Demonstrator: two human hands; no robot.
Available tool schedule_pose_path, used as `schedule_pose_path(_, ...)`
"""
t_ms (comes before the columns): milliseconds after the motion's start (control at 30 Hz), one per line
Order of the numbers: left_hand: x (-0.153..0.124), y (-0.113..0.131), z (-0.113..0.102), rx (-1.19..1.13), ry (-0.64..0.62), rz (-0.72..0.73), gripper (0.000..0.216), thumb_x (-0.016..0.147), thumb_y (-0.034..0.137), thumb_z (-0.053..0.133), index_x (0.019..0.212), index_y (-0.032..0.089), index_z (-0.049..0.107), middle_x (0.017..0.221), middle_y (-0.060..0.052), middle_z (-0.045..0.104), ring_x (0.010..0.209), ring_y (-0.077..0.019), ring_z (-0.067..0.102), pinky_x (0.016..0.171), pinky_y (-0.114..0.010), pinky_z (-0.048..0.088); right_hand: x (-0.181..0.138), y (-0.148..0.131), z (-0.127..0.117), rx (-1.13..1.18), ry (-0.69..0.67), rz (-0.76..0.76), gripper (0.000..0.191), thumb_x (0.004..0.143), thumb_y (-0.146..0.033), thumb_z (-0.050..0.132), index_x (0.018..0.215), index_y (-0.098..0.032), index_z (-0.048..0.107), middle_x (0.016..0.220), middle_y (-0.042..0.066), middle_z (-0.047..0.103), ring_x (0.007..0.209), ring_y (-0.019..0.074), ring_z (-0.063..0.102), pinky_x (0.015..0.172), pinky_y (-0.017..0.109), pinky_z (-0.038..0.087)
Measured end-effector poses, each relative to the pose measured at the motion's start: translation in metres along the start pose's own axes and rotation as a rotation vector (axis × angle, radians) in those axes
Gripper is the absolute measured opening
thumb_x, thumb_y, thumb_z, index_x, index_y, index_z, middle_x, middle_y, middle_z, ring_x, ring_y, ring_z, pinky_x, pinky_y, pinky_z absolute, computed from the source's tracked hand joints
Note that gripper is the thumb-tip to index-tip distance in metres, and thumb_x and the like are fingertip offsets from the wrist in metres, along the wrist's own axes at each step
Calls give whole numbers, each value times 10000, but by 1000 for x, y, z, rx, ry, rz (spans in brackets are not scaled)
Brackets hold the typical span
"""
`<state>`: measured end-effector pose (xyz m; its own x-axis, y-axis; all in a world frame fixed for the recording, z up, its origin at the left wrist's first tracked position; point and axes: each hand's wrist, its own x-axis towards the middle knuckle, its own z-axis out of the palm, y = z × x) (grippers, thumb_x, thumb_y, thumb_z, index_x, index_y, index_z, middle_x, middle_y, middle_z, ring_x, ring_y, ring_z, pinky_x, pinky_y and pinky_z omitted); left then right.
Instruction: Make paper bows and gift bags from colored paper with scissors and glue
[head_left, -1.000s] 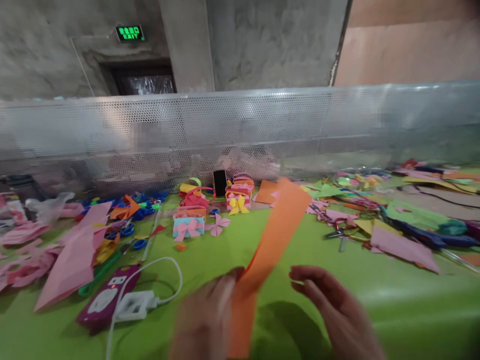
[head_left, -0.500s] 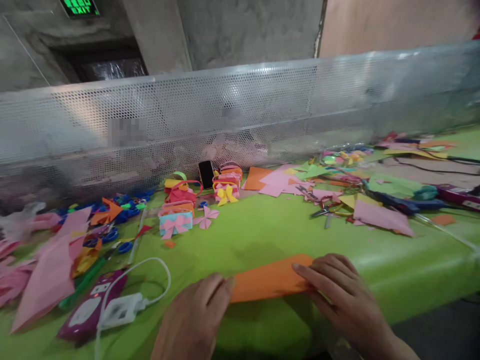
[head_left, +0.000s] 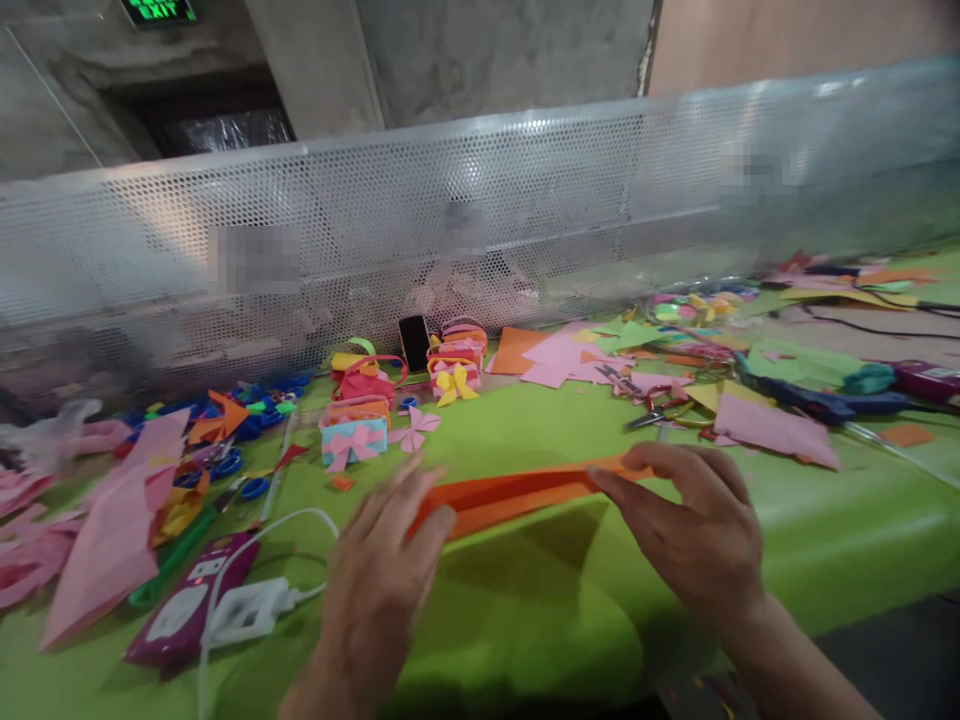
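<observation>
Lifted clear of the bench (head_left: 525,630) now, the orange paper (head_left: 517,492) no longer lies flat under both palms as it did half a second ago; it hangs in the air as a long, narrow strip seen almost edge-on, with two layers showing along its length and a shadow on the green cover below it. Both hands have come up with it. At the strip's right end the right hand (head_left: 694,530) has its thumb and fingers closed narrowly on the paper. At the left end the left hand (head_left: 382,575) has its fingers loosely spread and the paper's tip meeting the thumb and forefinger; motion blur hides how tight that pinch is, but it does carry the end. Judging from the doubled edge, a lengthwise fold is already in the paper and is now being handled off the surface rather than pressed down on it. The strip sits above the near middle of the bench. Toward the near left corner a purple power strip (head_left: 180,610) lies with a white plug (head_left: 244,615) in it. Small paper gift boxes (head_left: 352,437) and a phone (head_left: 414,343) stand at the far edge, against the perforated metal screen (head_left: 480,200), and scissors (head_left: 660,412) lie toward the far right among pink offcuts
</observation>
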<state>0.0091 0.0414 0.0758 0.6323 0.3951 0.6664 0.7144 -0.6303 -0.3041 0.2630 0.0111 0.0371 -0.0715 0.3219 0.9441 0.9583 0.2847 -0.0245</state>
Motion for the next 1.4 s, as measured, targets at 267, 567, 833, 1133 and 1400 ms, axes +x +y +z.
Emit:
schedule_pose_path(267,-15,3,3,-26,130,-6,150,827,94,513,791,176,633,808,-42,679,791,-173,609,728,-311,462,-11,-8,-4,157,-78,-52,151,806,-115,591,728,-205,683,697,25,679,675,142,590,647,273,457)
schedule_pose_path(567,-70,1,9,-232,-296,96,269,838,111,382,935,210,612,856,-26,705,774,-159,653,683,-263,519,-44,4,-15,517,-692,-63,287,864,-72,375,851,-214,623,942,33,703,905,137,627,798,266,473)
schedule_pose_path(833,-67,-5,8,-426,-480,-222,156,842,270,500,818,254,654,824,7,729,726,-150,682,619,-211,524,-46,32,-12,599,-913,388,217,841,-350,525,795,-220,693,848,51,717,799,186,659,705,271,519)
schedule_pose_path(1133,-53,-4,14,-448,-399,-541,238,828,344,459,688,214,602,855,-54,691,769,-183,659,664,-276,508,-40,26,2,389,-858,615,287,811,-412,495,706,-198,655,627,16,666,548,163,592,494,258,432)
schedule_pose_path(1400,-47,-4,19,-290,-544,-658,254,833,369,449,656,209,537,603,3,619,532,-159,587,506,-254,389,-52,20,13,87,-705,460,328,851,-448,480,651,-210,585,609,8,648,517,163,591,474,262,384)
